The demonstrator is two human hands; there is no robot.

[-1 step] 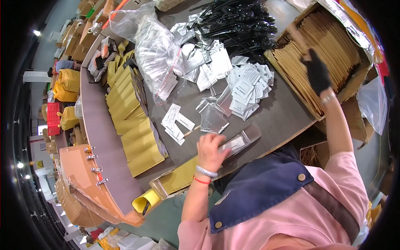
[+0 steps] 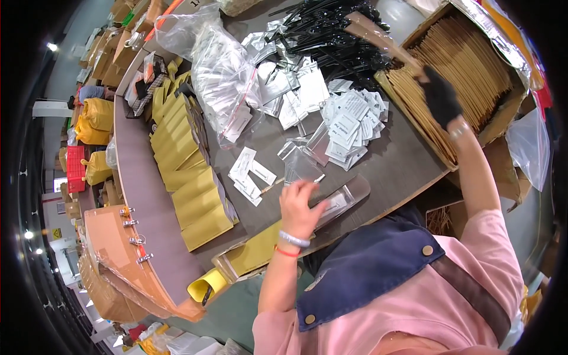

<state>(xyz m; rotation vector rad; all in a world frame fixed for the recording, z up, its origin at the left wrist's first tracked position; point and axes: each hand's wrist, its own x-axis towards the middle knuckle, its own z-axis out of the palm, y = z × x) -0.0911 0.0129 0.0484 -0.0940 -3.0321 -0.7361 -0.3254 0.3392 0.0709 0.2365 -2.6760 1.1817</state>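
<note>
My right hand [image 2: 441, 97], in a black glove, grips one end of a long flat brown strip [image 2: 384, 42]; whether it is paper or card is unclear. The strip slants up and left over the black plastic pieces [image 2: 337, 32]. Below the hand is a carton [image 2: 423, 129] packed with similar brown pieces [image 2: 473, 59]. My bare left hand [image 2: 300, 207] hovers near the table's front edge, fingers bent and apart, slightly blurred. Beside its thumb lies a clear bag [image 2: 358, 188] with a white packet [image 2: 336, 202] inside. Another clear bag [image 2: 299, 165] lies just beyond the fingertips.
White packets [image 2: 355, 121] lie heaped mid-table, with a few more [image 2: 242, 168] to the left. A full plastic bag [image 2: 225, 77] stands behind them. Folded olive-gold packages [image 2: 189, 165] line the left side. A yellow tube-like holder [image 2: 207, 284] sits at the front edge.
My right hand has shifted a little left, bringing the brown strip out over the carton's left edge toward the black pieces. My left hand has moved slightly away from the bag with the packet.
</note>
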